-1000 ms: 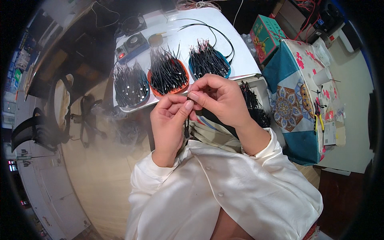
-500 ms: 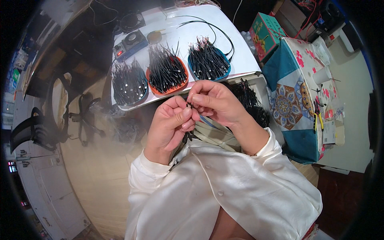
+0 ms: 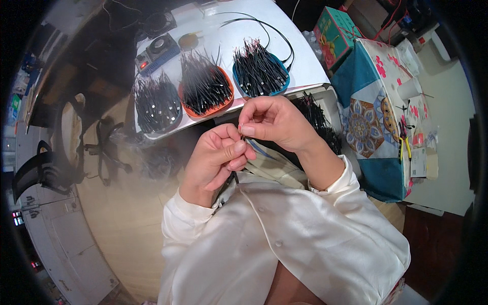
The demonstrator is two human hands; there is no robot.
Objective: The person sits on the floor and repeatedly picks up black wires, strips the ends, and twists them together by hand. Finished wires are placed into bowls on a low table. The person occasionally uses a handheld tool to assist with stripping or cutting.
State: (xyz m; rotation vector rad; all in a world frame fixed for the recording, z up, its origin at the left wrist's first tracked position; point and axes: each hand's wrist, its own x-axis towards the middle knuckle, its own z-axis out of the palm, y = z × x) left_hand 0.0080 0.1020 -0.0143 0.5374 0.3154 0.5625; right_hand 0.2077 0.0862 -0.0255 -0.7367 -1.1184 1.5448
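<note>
In front of my chest, my left hand (image 3: 216, 158) is closed, pinching a short black cable (image 3: 235, 177) between thumb and fingers. Part of the cable hangs below the palm. Just above, my right hand (image 3: 277, 123) has its thumb and forefinger pressed together at the cable's upper end, where thin wire tips seem to show. The fingers hide most of that end. Beyond the hands stand an orange bowl (image 3: 227, 103) and a teal bowl (image 3: 287, 81), both full of similar black cables with metal plugs. A third bunch of cables (image 3: 156, 104) sits at the left.
The white table (image 3: 305, 56) carries a small blue-grey device (image 3: 158, 53) with a red light. A bin beside it holds more black cables (image 3: 317, 122). At right, a cloth-covered table bears yellow-handled pliers (image 3: 405, 145) and a white cup (image 3: 409, 89). A black chair (image 3: 40, 173) stands left.
The right thumb and forefinger have closed tighter at the cable's top, and the right hand sits slightly higher. The view has shifted a little, with the table moving up and left.
</note>
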